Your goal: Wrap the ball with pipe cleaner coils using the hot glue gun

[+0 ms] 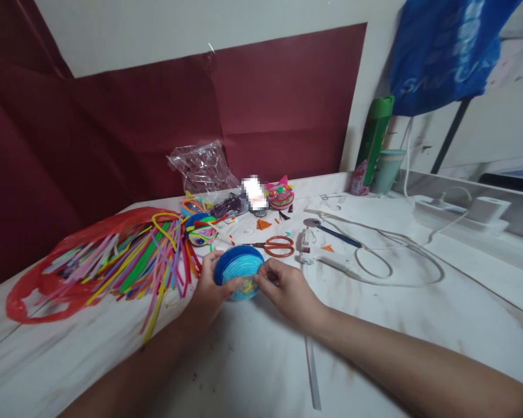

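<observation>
A round craft piece, coiled in dark blue and light blue fuzzy strips, is held up over the table in front of me. My left hand is closed round its left side, with the thumb across the lower front. At its right edge, my right hand has its fingers pinched together beside a small yellow patch on the piece. Whatever lies between those fingertips is too small to make out. Orange-handled scissors lie just behind the piece. A white glue gun rests beyond my right hand.
Colourful pipe cleaners spill from a red plastic bag on the left. Finished-looking decorated round pieces, clear plastic wrap and scraps sit behind. Right: looped cable, power strip, green can, cup. A pale strip lies in front.
</observation>
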